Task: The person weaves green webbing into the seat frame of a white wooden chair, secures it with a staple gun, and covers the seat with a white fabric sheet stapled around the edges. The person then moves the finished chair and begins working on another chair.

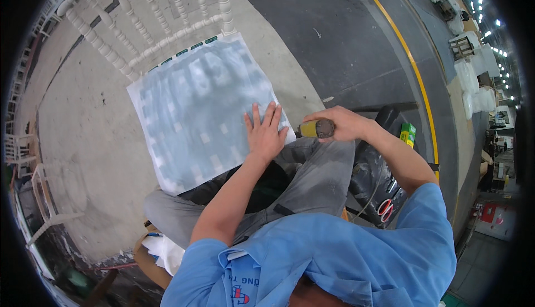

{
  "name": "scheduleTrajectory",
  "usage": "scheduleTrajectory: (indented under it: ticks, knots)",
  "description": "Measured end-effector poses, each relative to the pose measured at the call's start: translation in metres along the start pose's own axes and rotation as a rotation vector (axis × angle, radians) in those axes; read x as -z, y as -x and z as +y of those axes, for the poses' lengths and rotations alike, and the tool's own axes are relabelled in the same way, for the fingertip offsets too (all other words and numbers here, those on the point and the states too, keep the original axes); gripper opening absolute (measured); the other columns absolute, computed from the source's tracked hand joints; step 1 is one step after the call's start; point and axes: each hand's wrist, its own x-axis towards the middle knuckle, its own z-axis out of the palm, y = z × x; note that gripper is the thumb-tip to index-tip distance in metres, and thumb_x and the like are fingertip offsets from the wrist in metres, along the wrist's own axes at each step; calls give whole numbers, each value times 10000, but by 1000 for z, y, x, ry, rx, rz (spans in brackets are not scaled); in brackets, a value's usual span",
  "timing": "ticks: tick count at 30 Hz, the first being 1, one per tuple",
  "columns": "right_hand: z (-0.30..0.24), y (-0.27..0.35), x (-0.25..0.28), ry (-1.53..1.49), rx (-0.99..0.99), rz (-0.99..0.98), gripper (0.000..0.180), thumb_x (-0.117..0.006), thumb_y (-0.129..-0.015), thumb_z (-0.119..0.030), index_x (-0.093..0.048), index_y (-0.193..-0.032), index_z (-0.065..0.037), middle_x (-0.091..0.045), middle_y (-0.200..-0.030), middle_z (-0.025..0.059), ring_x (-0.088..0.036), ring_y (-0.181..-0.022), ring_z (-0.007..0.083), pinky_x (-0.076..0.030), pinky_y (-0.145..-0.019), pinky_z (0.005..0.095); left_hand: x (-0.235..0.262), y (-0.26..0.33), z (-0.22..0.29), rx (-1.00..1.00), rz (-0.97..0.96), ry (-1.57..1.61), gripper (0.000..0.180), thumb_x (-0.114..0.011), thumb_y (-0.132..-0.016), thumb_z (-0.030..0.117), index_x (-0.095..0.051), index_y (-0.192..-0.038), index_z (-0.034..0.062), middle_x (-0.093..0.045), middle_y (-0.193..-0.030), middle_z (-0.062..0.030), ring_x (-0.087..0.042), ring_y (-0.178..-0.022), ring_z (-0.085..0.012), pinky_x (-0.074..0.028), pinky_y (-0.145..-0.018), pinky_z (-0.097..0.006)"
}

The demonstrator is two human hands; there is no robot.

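Observation:
My left hand (266, 131) lies flat, fingers spread, on a thin white cloth (195, 106) near its right edge. The cloth covers the seat of a white chair, and a pale checkered pattern of webbing shows through it. My right hand (346, 124) is closed around a yellow and dark grey staple gun (316, 129), seen mostly from its round top end. The tool's front end points at the cloth's right edge; whether it touches is unclear. Green webbing ends (196, 45) peek out beyond the far edge, below the chair's turned white spindles (157, 11).
Red-handled scissors (385, 210) lie on a black plastic-covered surface (368, 165) at my right, with a green and yellow box (408, 134) farther off. White chair frames (50, 201) stand at the left. A cardboard box (146, 254) with white material sits by my left side.

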Motion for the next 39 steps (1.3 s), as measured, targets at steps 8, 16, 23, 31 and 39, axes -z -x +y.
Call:
scheduleTrajectory:
  ticks: [8,16,23,31,39]
  knots:
    - [-1,-17,-5,37,60,-50,697,-863,-730,-63,-609,-1379,-97,-715,-1230,181,-685,-1141,376,-542,-962,440,0,3,-3,11,-30,-3,663,-563,-1000,490,-420,-1585,211,-330,-1677,15,-175,-1559,-449,-87,-1235,-688]
    - [2,-17,-4,118,76,-3,697,-864,-703,-79,-630,-1359,-99,-726,-1192,180,-697,-1098,381,-549,-922,440,-1,1,0,31,2,10,654,-579,-993,470,-436,-1573,205,-343,-1665,-3,-180,-1558,-441,-78,-1243,-678]
    - [-5,-21,-2,63,93,19,677,-854,-697,-64,-649,-1341,-100,-730,-1186,180,-704,-1085,383,-552,-927,430,1,-3,-1,18,84,28,665,-646,-965,415,-458,-1552,166,-359,-1650,-43,-196,-1549,-450,-119,-1224,-695]
    - [13,-4,0,68,33,74,686,-861,-716,-71,-633,-1362,-120,-727,-1188,184,-698,-1095,385,-547,-942,432,9,43,-2,-193,-1,125,626,-682,-937,278,-500,-1518,130,-381,-1635,-43,-223,-1542,-445,-148,-1223,-678]
    - [12,4,-3,23,34,92,676,-857,-717,-61,-635,-1355,-90,-717,-1212,201,-691,-1120,387,-543,-963,423,-6,30,4,-103,57,-4,545,-606,-980,260,-523,-1511,170,-422,-1613,14,-283,-1522,-423,-159,-1234,-659]
